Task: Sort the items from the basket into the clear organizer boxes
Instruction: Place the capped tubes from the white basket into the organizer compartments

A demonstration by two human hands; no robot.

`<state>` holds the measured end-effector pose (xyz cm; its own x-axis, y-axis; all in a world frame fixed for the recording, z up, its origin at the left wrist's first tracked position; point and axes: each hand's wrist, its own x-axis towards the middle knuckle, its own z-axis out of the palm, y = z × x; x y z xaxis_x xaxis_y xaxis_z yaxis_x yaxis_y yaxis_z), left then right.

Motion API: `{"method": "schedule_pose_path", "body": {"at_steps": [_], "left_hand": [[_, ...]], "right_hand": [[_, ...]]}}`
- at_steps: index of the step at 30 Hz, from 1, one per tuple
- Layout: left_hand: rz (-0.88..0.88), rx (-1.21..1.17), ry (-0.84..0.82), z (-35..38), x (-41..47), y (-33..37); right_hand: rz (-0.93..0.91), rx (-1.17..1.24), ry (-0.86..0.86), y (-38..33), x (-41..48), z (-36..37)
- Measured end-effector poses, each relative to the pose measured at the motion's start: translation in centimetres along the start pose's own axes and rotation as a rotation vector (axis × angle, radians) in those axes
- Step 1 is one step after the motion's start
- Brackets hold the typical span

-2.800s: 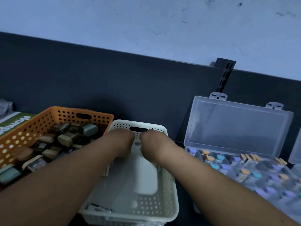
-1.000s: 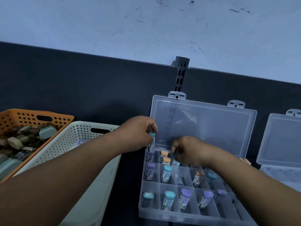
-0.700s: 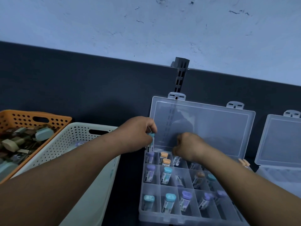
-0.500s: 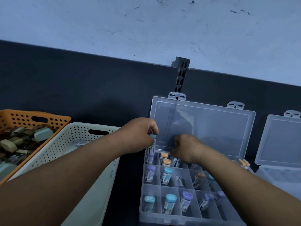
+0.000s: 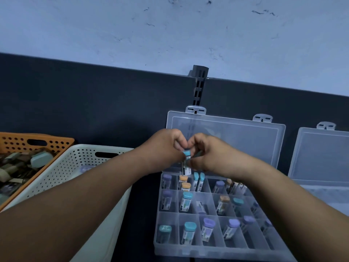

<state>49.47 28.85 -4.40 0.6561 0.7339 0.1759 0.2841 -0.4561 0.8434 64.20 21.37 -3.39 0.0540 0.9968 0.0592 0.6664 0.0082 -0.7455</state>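
now left hand (image 5: 162, 148) and right hand (image 5: 211, 154) pinch one teal-capped vial (image 5: 187, 153).

Lab-type sample-sorting bench, possibly a lab store. Evidence: small capped tubes (image 5: 198, 183) with printed barcode labels, caps colour-coded teal, purple and orange, lying in the divided compartments of a clear organizer box (image 5: 188, 252); its lid (image 5: 236, 140) leans open against the back. A second organizer box (image 5: 324, 157) stands open toward the right end of the dark worktop (image 5: 143, 205). Toward the left end, a white perforated basket (image 5: 71, 161) and an orange basket (image 5: 56, 140) of bulk small items, blurred. A dark partition panel (image 5: 94, 103) runs along the worktop's back edge with a slotted upright (image 5: 199, 86), modular-bench style. Scuffed pale painted wall (image 5: 170, 31) above
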Motion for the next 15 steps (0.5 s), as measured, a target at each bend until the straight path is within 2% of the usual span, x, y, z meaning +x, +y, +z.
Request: {"method": "schedule_pose_path", "body": {"at_steps": [3, 5, 7, 10, 12, 15], "left_hand": [[-0.004, -0.094, -0.023, 0.6, -0.2, 0.8], [-0.011, -0.056, -0.034, 1.0, -0.1, 0.9], [-0.012, 0.115, -0.046, 1.3, 0.0, 0.4], [-0.017, 0.462, -0.195, 2.4, 0.3, -0.4], [-0.044, 0.557, -0.285, 3.2, 0.2, -1.1], [-0.021, 0.694, -0.306, 4.1, 0.3, -1.9]], "right_hand": [[-0.028, 0.026, 0.073, 0.9, -0.3, 0.2], [-0.014, 0.029, 0.096, 1.7, -0.5, -0.1], [0.010, 0.013, 0.126, 2.5, -0.9, -0.6], [0.025, -0.008, 0.153, 3.5, -1.6, -1.3], [0.030, 0.000, 0.157, 3.7, -2.0, -1.4], [0.024, 0.014, 0.175, 4.0, -2.4, -1.8]]}}
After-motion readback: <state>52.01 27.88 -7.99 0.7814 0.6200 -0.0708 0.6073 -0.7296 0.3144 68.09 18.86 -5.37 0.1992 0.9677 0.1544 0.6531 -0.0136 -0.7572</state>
